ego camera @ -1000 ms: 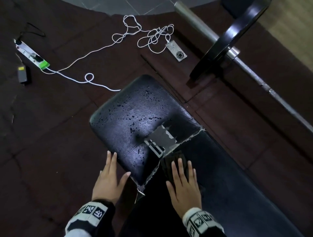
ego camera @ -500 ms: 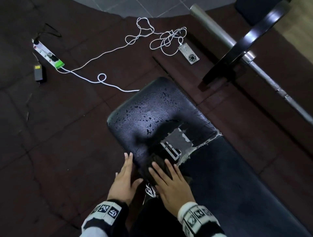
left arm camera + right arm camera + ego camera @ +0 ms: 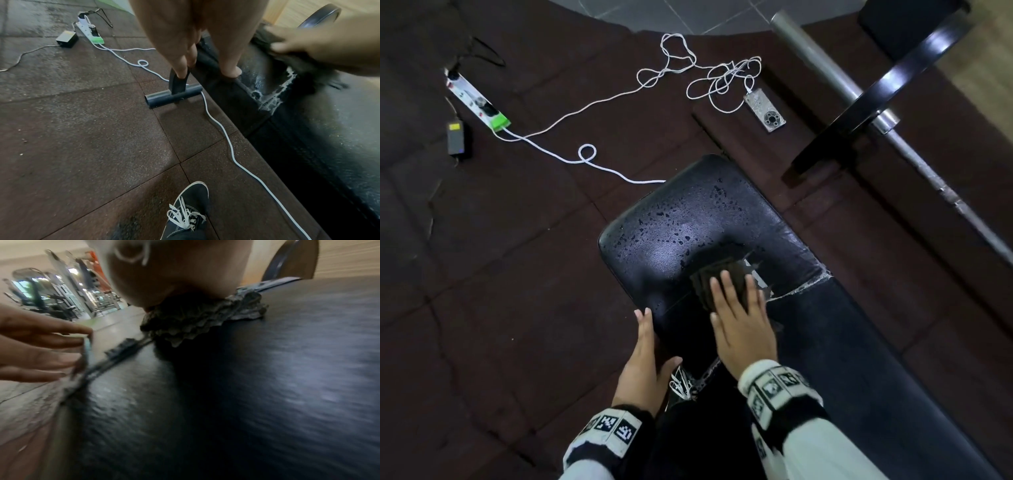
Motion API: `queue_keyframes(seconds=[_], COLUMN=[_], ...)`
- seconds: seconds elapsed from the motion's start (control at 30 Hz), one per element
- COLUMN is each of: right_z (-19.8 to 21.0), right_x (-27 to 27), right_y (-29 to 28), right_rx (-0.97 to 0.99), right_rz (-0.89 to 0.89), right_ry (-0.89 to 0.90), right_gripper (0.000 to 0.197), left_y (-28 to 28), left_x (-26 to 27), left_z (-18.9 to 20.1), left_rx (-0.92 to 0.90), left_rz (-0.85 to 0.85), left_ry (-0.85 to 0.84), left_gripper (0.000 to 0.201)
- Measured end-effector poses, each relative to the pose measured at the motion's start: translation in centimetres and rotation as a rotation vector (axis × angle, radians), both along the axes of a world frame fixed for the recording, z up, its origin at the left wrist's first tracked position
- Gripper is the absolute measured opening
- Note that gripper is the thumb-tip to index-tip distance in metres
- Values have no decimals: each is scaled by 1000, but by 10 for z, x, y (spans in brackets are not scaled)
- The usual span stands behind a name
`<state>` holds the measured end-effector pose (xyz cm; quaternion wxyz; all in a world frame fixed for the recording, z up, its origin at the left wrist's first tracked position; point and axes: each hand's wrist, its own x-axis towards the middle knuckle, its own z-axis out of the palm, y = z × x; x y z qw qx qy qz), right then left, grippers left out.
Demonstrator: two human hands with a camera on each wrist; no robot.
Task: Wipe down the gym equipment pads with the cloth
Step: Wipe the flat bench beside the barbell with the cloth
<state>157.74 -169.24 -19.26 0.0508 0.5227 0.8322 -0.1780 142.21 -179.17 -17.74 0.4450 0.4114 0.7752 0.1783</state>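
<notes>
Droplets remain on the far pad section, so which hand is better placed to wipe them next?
Right. The right hand already presses the cloth flat just below the droplets; the left hand only rests on the pad edge.

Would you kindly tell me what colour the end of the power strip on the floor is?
Bright green end on the power strip, clearest in the head view.
</notes>
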Motion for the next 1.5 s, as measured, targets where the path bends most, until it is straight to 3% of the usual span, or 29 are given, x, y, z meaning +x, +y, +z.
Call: queue_keyframes(seconds=[0.1,0.23,0.43,0.63,0.8,0.93,1.13,1.5], right_z=[-1,1,2,4,1,3,6,3], right_x=[-25,8,82,31,-6,34,104,67], right_y=[-18,-58,-63,-5,-18,-37,-27,-19], right_rx=[-10,-49,-61,0,-9,-74,-112,-112], right_rz=[195,297,157,-11,236,386,207,143], right_ry=[21,32,-37,-11,44,53,-64,-18], right_gripper=[58,61,50,54,56,60,51,51], left_y=[0,0,2,1,2,7,22,29], left_x=[-2,-2,5,7,8,11,23,30], left_z=[-1,1,2,1,2,4,9,7], left_rx=[-16,-44,-18,-14,2,-17,-99,-158], left_rz=[-9,-23,21,26,46,72,103,116], left_ry=[-3,-5,-7,22,3,-14,-16,27], left_gripper=[95,95,94,93,99,108,118,119])
